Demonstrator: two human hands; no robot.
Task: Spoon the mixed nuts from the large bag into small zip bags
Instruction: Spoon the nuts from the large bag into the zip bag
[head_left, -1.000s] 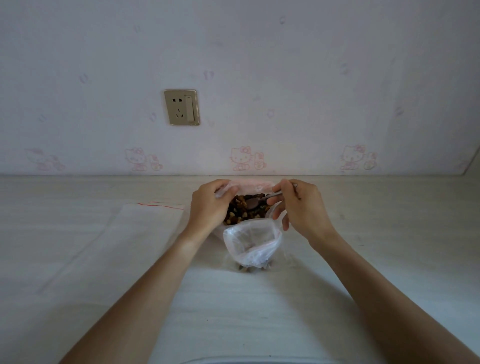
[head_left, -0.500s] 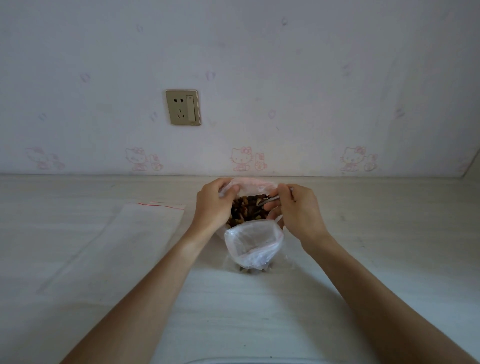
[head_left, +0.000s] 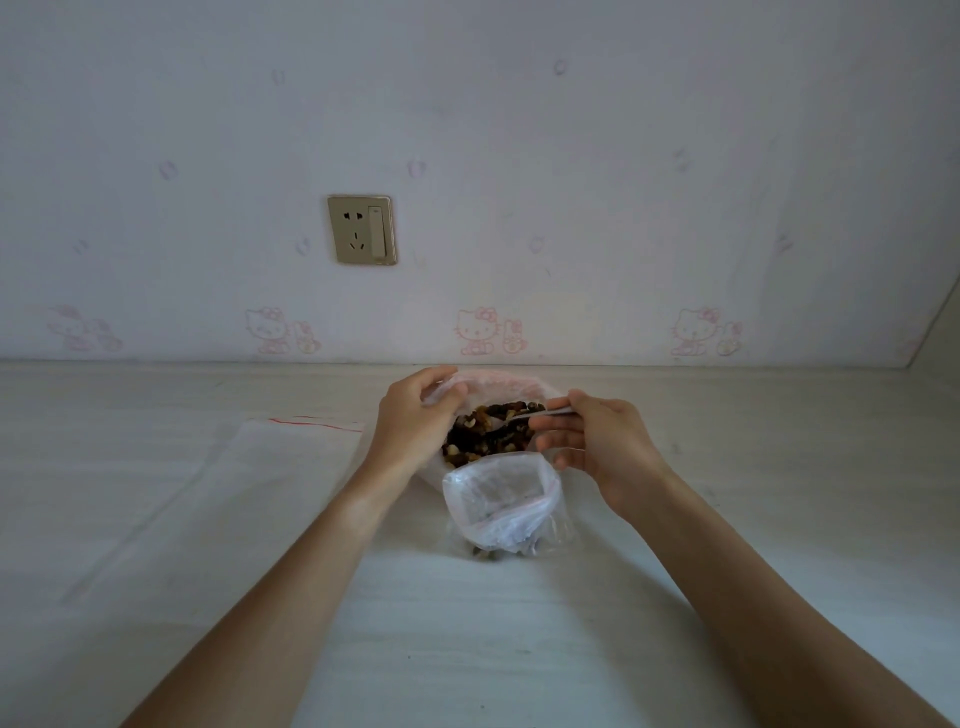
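The large clear bag (head_left: 498, 382) lies open on the pale tabletop, and brown mixed nuts (head_left: 485, 434) show inside it. My left hand (head_left: 415, 421) grips the bag's left rim and holds its mouth apart. A metal spoon (head_left: 540, 414) is pinched in my right hand (head_left: 597, 447), its bowl down among the nuts. Just in front stands a small zip bag (head_left: 501, 499) with its mouth open toward me; a few nuts lie at its bottom.
Flat empty zip bags (head_left: 291, 441) with a red seal line lie on the table to the left. A wall with a socket plate (head_left: 362, 229) rises close behind the large bag. The bare tabletop (head_left: 779, 467) stretches right and toward me.
My right hand has shifted a little to the right and the spoon now lies flatter across the nuts. My left hand keeps its hold on the bag's rim.
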